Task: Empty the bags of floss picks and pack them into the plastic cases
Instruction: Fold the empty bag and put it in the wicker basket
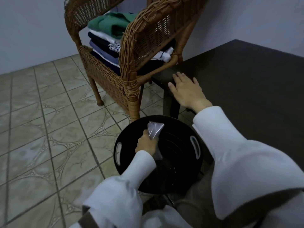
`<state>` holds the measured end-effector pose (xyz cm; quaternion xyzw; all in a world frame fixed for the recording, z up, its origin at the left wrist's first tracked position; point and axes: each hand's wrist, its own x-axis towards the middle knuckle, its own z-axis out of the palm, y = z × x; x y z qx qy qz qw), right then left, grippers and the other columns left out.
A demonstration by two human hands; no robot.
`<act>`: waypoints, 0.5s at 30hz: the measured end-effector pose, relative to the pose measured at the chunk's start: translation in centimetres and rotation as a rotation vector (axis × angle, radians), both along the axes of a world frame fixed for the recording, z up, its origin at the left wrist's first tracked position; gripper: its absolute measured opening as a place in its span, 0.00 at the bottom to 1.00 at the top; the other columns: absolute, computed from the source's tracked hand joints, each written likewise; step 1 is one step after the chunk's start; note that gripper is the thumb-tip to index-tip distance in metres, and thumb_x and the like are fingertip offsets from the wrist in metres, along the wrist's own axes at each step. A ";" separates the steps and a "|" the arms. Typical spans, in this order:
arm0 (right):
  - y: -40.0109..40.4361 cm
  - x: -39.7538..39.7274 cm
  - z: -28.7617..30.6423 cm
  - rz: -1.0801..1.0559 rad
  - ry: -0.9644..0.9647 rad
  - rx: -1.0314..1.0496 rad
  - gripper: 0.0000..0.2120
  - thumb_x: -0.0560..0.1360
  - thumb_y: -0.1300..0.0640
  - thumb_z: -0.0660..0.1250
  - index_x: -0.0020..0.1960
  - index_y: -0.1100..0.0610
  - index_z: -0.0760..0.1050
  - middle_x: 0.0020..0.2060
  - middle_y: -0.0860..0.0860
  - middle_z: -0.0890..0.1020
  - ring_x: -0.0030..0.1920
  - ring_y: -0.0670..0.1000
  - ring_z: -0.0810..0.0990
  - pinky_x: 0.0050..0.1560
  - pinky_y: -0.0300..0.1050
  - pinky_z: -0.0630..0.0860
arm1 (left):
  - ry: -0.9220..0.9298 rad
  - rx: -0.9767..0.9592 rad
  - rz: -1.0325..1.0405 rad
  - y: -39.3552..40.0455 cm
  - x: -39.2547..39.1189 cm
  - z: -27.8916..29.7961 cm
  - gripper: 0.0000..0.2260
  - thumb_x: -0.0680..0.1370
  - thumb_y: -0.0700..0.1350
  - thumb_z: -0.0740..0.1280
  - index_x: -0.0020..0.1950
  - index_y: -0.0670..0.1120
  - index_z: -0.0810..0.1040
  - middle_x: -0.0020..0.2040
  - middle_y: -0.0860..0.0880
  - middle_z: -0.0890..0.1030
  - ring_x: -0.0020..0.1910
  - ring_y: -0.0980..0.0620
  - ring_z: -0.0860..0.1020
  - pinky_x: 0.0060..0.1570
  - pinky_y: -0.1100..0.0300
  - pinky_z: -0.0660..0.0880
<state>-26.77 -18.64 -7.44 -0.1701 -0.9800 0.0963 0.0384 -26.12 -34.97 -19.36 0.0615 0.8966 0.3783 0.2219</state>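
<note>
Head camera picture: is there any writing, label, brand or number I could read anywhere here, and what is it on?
None can be read.
Clothes stacked on the wicker chair: one dark piece has a white print, too blurred to tell whether it is lettering.
Plastic bag gripped by the left hand over the black bin: no label shows.
Table under the right hand: no markings.

— Where are we?
— We take it for a room in a home: a wicker armchair stacked with folded clothes, a patterned tiled floor, plain walls, and a dark worktop.
</note>
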 end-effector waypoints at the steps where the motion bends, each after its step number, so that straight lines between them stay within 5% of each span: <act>1: 0.0 0.0 0.0 0.001 0.007 0.001 0.25 0.82 0.48 0.44 0.76 0.58 0.50 0.76 0.53 0.51 0.76 0.51 0.48 0.74 0.54 0.45 | -0.027 -0.017 -0.011 0.1 0.0 -0.2 0.19 0.78 0.48 0.64 0.66 0.44 0.67 0.60 0.40 0.76 0.58 0.39 0.75 0.55 0.51 0.71; 7: -0.2 0.5 0.0 0.022 0.010 0.008 0.26 0.82 0.47 0.44 0.76 0.58 0.49 0.76 0.54 0.51 0.76 0.52 0.47 0.74 0.53 0.45 | -0.157 -0.040 -0.059 0.8 -0.4 -2.0 0.43 0.71 0.50 0.73 0.76 0.40 0.50 0.71 0.39 0.67 0.69 0.39 0.66 0.68 0.47 0.63; 15: -0.3 0.5 0.2 0.026 0.035 -0.003 0.26 0.82 0.48 0.44 0.76 0.58 0.49 0.76 0.54 0.50 0.76 0.52 0.47 0.74 0.53 0.44 | -0.059 0.025 -0.042 1.7 -1.0 -1.9 0.33 0.76 0.46 0.67 0.75 0.42 0.55 0.70 0.39 0.68 0.68 0.40 0.68 0.68 0.47 0.65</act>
